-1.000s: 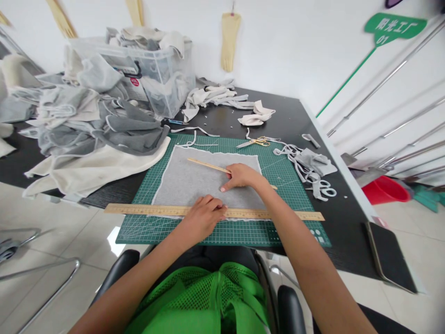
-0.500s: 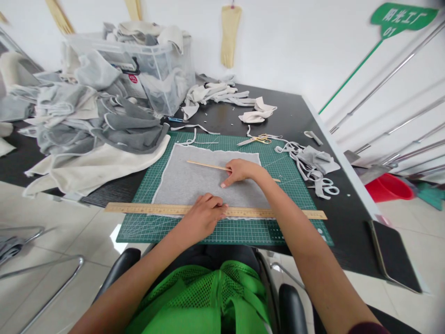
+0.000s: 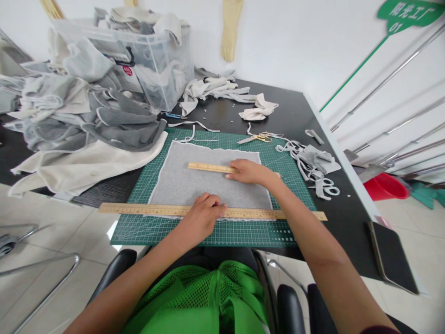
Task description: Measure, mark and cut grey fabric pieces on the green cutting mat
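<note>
A rectangle of grey fabric [image 3: 184, 183] lies flat on a green cutting mat [image 3: 239, 239]. Along its near edge runs a long wooden ruler [image 3: 139, 208], overhanging the mat on both sides. My left hand [image 3: 203, 215] rests on this ruler near its middle, fingers curled and pressing it down. Further up, my right hand [image 3: 248, 170] grips a shorter wooden ruler [image 3: 208, 167] over the fabric, its marked face showing. The fingers cover part of the shorter ruler. Whether it touches the fabric I cannot tell.
Gold-handled scissors [image 3: 255, 138] lie on the mat's far edge. White-handled scissors [image 3: 327, 186] and fabric scraps [image 3: 314, 160] are to the right, near a phone [image 3: 392, 255]. Cloth pieces [image 3: 114, 116] and a clear plastic bin [image 3: 160, 69] fill the left. Blue snips [image 3: 175, 115] lie by the bin.
My right hand has turned the shorter ruler from its thin edge so that its broad face shows, and shifted slightly right. The left hand stays on the long ruler.
</note>
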A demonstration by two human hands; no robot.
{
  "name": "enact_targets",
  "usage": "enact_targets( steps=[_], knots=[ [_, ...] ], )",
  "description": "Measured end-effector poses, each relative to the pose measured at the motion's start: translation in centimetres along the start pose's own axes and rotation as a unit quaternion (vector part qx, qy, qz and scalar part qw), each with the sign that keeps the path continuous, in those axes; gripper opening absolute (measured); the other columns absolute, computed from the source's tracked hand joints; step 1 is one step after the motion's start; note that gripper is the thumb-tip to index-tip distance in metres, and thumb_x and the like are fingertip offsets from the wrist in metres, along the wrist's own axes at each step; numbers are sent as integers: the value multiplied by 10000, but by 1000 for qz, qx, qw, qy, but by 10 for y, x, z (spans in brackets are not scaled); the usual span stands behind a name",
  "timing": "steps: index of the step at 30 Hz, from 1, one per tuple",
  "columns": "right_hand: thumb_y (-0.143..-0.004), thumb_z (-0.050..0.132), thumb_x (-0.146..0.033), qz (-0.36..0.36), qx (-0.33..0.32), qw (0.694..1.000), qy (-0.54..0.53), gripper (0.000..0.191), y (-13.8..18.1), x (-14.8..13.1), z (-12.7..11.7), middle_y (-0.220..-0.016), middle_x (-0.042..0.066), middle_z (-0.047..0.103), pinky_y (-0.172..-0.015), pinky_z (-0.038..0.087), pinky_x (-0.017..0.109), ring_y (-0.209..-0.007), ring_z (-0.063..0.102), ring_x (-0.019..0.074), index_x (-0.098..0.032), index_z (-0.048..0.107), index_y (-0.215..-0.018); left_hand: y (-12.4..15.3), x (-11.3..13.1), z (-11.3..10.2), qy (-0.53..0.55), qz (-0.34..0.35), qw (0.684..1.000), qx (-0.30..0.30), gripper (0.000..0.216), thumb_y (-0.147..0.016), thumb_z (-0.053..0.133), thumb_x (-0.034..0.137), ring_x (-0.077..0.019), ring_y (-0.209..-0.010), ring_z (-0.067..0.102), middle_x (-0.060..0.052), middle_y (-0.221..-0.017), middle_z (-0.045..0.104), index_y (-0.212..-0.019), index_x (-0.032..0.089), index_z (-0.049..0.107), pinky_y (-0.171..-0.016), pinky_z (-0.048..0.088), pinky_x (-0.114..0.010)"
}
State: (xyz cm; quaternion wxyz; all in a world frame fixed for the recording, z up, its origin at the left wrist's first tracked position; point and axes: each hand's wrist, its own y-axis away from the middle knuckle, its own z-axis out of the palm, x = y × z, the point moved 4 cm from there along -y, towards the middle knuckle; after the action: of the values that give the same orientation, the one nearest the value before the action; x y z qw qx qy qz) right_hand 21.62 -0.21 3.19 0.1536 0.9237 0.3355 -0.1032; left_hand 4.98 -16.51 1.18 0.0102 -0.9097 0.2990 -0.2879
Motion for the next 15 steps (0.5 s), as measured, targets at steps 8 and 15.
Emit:
enact_targets(
  steps=[8, 15],
  knots=[
    [-899, 568, -655, -15, 62, 995, 70, 498, 2, 0, -1, -1049, 130, 635, -758, 348, 311, -895, 564, 258, -174, 591, -1027, 1, -1, 1, 6, 1, 1000, 14, 309, -976, 487, 133, -222, -1005, 502, -72, -1041, 602, -1166, 232, 709, -892, 447, -389],
    [-858, 613, -657, -31, 94, 990, 96, 556, 1, -6, -5, -1050, 146, 656, -760, 332, 323, -917, 563, 290, -155, 578, -1094, 1, -1, 0, -12, -3, 1000, 14, 285, -981, 497, 151, -221, -999, 507, -69, -1040, 614, -1155, 225, 711, -899, 448, -388]
  ],
)
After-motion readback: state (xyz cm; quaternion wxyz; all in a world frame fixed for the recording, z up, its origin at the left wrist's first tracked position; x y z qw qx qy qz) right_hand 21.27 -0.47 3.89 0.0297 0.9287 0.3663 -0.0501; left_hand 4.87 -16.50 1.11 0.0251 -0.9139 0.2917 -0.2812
